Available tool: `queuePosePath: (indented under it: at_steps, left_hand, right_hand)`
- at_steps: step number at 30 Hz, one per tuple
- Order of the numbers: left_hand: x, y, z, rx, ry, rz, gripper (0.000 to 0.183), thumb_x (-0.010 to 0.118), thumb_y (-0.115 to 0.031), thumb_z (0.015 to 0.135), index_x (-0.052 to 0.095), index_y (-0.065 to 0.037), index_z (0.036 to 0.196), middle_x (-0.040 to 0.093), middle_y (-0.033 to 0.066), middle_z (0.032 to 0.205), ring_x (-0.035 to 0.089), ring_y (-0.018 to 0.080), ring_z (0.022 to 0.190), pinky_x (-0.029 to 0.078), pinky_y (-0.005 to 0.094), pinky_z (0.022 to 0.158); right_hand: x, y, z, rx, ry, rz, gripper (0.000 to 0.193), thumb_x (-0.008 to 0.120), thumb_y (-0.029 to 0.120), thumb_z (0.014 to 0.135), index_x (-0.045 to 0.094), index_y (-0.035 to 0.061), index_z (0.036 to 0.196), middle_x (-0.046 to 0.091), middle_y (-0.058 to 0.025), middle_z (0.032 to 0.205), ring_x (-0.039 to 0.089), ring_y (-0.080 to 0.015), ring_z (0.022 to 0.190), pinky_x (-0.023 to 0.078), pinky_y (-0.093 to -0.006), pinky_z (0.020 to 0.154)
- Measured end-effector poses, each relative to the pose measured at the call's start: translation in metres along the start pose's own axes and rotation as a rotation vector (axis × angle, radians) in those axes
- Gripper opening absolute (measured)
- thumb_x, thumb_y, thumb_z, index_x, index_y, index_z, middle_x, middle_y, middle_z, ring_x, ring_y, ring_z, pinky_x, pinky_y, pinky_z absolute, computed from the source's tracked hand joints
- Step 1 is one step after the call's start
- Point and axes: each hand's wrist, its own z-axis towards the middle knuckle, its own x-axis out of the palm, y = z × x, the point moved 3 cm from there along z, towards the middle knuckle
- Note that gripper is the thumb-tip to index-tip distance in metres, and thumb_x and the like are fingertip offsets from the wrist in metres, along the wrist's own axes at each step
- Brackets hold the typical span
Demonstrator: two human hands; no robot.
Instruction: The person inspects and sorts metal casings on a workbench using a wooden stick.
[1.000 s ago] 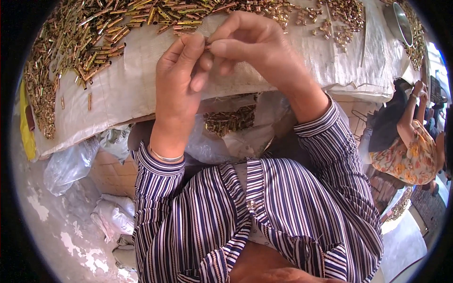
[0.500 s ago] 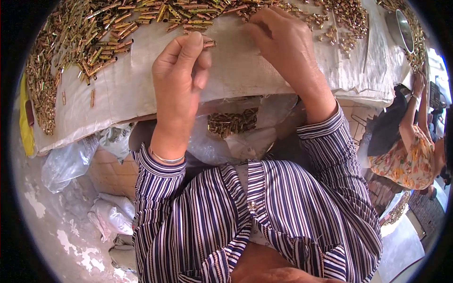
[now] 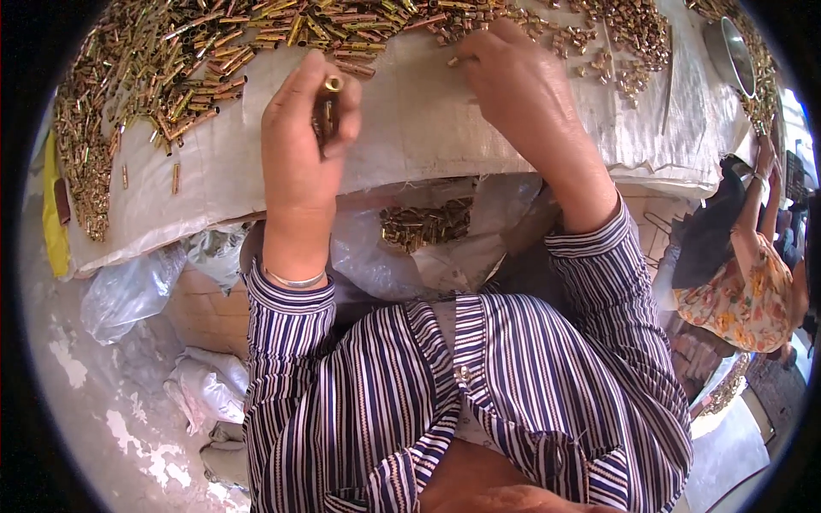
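Note:
My left hand (image 3: pixel 299 141) is closed round a slim brass-coloured metal tube (image 3: pixel 333 84), its open round end turned up toward me. Below that end, a darker stretch of metal shows between palm and curled fingers; whether it is the same tube I cannot tell. Across the table, my right hand (image 3: pixel 526 85) pinches a small brass-coloured metal piece (image 3: pixel 454 61) at its fingertips, beside the near edge of the heaps. The two hands are apart. Loose metal tubes (image 3: pixel 209 94) lie heaped ahead and to the left, and short brass-coloured pieces (image 3: pixel 629 64) are scattered ahead of the right hand.
White sheeting (image 3: pixel 410 141) covers the table. At the right stands a metal bowl (image 3: pixel 729 58). Under the table edge, more metal parts (image 3: pixel 426 224) lie among clear plastic. A co-worker in a flowered top (image 3: pixel 731 295) sits at the right. Plastic bags (image 3: pixel 137 291) hang at the left.
My left hand has drawn left and turned, so the tube that pointed right now shows its open end upward. At my right fingertips a small metal piece has come into sight.

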Motion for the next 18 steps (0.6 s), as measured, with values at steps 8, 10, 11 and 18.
queuePosePath:
  at_steps: [8,10,11,18]
  left_hand:
    - [-0.024,-0.012,0.016,-0.12,0.247,-0.362,0.016,0.057,-0.016,0.092,0.059,-0.001,0.096,0.061,0.0048,0.082,0.056,0.0084,0.064,0.038,0.0184,0.047]
    - [-0.015,-0.018,0.008,0.11,-0.103,0.429,0.015,0.06,-0.017,0.09,0.062,-0.003,0.094,0.059,-0.0003,0.078,0.056,0.0063,0.067,0.041,0.0191,0.049]
    - [-0.007,-0.018,0.007,0.111,-0.104,0.431,0.015,0.06,-0.017,0.09,0.062,-0.003,0.094,0.059,-0.0003,0.078,0.056,0.0063,0.067,0.041,0.0191,0.049]
    - [0.014,-0.018,0.01,0.677,0.012,1.566,0.014,0.066,-0.009,0.079,0.064,-0.008,0.093,0.059,0.0074,0.077,0.06,0.0231,0.069,0.048,0.0314,0.061]
  right_hand:
    - [-0.003,-0.006,0.003,0.337,0.128,0.952,0.017,0.062,0.013,0.086,0.063,-0.0017,0.093,0.066,-0.011,0.073,0.065,-0.0169,0.062,0.052,-0.0278,0.058]
    - [-0.003,-0.004,0.003,0.337,0.114,1.012,0.016,0.061,0.013,0.088,0.062,-0.0016,0.094,0.065,-0.0084,0.075,0.064,-0.0133,0.064,0.051,-0.0247,0.058]
    - [-0.004,-0.002,0.005,0.331,0.098,1.075,0.016,0.059,0.014,0.09,0.062,-0.0015,0.096,0.065,-0.0059,0.077,0.062,-0.0098,0.065,0.049,-0.0216,0.058]
    - [-0.004,0.002,0.005,0.359,0.094,1.148,0.016,0.06,0.015,0.089,0.062,-0.0003,0.095,0.063,-0.0035,0.073,0.061,-0.0089,0.064,0.048,-0.0207,0.056]
